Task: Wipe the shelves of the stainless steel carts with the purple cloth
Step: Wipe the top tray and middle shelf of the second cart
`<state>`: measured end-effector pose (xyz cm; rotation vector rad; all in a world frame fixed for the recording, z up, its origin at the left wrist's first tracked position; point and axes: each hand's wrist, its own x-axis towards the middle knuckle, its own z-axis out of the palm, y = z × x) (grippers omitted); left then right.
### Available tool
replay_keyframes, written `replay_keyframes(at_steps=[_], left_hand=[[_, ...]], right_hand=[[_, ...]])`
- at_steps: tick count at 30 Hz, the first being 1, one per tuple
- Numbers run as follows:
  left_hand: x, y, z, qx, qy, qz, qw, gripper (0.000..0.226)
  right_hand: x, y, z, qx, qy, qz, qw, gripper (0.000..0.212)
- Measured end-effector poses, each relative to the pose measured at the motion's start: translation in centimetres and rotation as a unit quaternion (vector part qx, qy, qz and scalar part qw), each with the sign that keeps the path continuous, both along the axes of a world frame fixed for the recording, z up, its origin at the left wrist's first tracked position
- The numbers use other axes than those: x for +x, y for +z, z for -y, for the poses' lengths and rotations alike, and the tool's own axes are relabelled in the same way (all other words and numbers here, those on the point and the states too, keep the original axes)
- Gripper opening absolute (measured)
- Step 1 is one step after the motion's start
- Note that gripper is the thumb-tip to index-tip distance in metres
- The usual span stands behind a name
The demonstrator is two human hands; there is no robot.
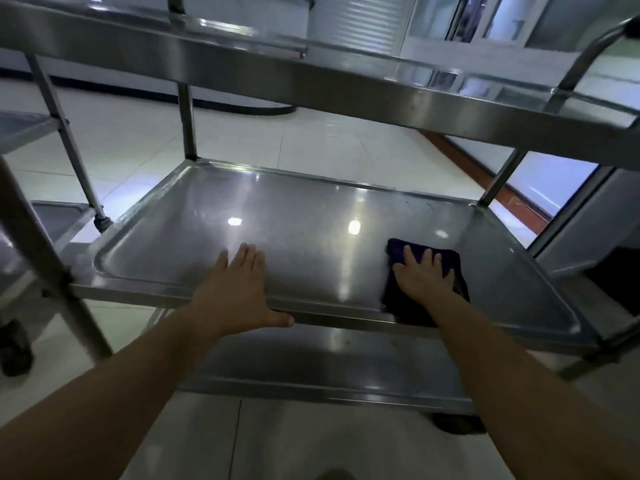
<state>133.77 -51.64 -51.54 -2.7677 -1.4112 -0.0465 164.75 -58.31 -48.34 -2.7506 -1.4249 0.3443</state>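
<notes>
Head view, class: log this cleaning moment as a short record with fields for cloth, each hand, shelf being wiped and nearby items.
cloth: purple cloth, flat on middle shelf, right side
right hand: right hand pressing on cloth, fingers spread
left hand: left hand flat on shelf, thumb over front rim
shelf: middle shelf of cart, shiny steel
nearby: second cart at left

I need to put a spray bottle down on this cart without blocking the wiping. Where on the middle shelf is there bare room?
The middle shelf is bare between the left hand and the purple cloth under the right hand, along the whole far rim, and in the far left corner. The near edge, where both hands rest, is crowded.
</notes>
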Motion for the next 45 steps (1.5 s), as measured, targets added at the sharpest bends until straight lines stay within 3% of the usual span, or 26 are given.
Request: replay_keyframes(at_steps=[7,11,14,20,24,26,30,33,35,39,45], left_hand=[[-1.9,0.4,-0.6,-0.03,-0.082,0.108,0.99,0.127],[-10.2,0.7,-3.3,0.066,-0.091,0.051,0.992,0.115],[-14.8,0.9,-4.6,0.027,-0.031,0.015,0.999,0.124],[-14.7,0.2,-4.4,0.031,-0.027,0.006,0.999,0.121],[-14.5,0.0,-3.9,0.034,-0.023,0.015,0.999,0.121],[-14.4,-0.1,-3.7,0.038,-0.023,0.022,0.999,0.12],[-15.1,0.2,-2.9,0.058,-0.067,0.071,0.994,0.098],[-17.5,-0.3,-2.0,0.121,-0.107,0.202,0.966,0.044],[-19.6,-1.2,-1.2,0.185,-0.092,0.249,0.946,0.026],[-21.5,-1.9,-0.6,0.183,-0.047,0.289,0.939,0.046],[-22.6,-2.5,-0.9,0.222,-0.061,0.365,0.902,0.03]], right_hand=[[-16.3,-1.5,-7.6,0.027,0.152,0.008,0.988,0.058],[-15.3,-1.2,-7.7,0.01,0.249,0.064,0.966,0.054],[-12.1,-1.2,-6.1,-0.047,0.307,0.181,0.933,0.037],[-5.8,-0.3,-0.9,-0.142,0.134,0.197,0.961,0.05],[-7.8,-0.4,0.4,-0.075,-0.013,0.075,0.994,0.057],[-10.7,-0.6,-0.6,-0.053,-0.014,0.052,0.997,0.058],[-17.6,-1.2,-4.0,-0.019,0.082,0.043,0.995,0.059],[-22.1,-1.7,-6.1,0.0,0.165,0.028,0.986,0.058],[-24.1,-1.6,-7.3,0.002,0.203,0.024,0.979,0.057],[-28.7,-1.5,-10.1,0.0,0.271,-0.003,0.963,0.056],[-37.1,-1.7,-15.1,0.012,0.399,-0.002,0.917,0.054]])
